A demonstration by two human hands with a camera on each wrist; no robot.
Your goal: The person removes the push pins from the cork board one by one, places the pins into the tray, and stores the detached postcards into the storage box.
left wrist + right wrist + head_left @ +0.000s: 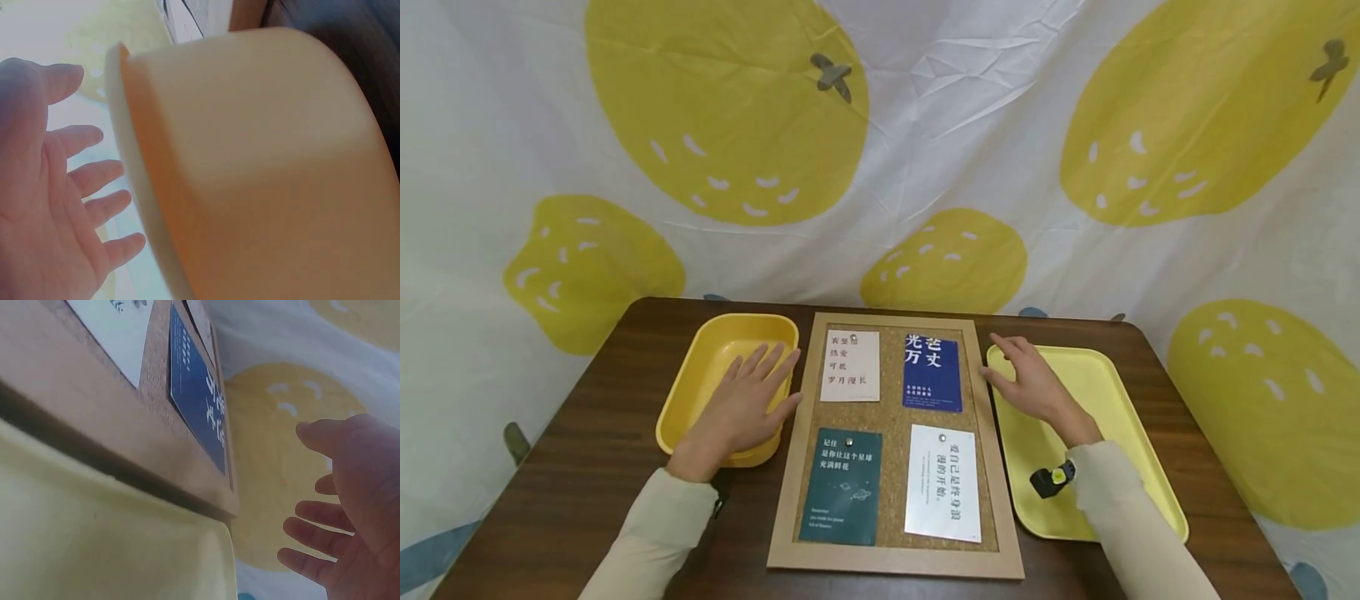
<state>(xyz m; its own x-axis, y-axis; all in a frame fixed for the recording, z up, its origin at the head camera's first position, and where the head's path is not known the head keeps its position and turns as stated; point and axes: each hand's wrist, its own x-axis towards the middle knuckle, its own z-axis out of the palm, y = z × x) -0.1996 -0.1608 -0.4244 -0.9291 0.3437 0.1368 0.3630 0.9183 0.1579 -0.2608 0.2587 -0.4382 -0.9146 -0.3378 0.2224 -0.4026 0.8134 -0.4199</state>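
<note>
My left hand [741, 410] is over the deep yellow basin [688, 377], fingers spread and holding nothing. In the left wrist view its fingertips stand near the basin's rim [134, 162]. My right hand [1033, 383] hovers by the cork board's right edge, above the pale yellow tray [1060, 508], with fingers apart and nothing in them. Between the hands lies a wood-framed cork board [891, 483]. It bears a pale pink card [850, 367], a blue card [932, 379], a dark green card [841, 492] and a white card [942, 492]. Silver pins show on all but the blue one.
Everything stands on a dark brown wooden table [587, 467]. A white cloth [940, 150] printed with big yellow fruit hangs behind it and at its sides. A black band with a small device [1052, 479] is worn at the right wrist, above the tray.
</note>
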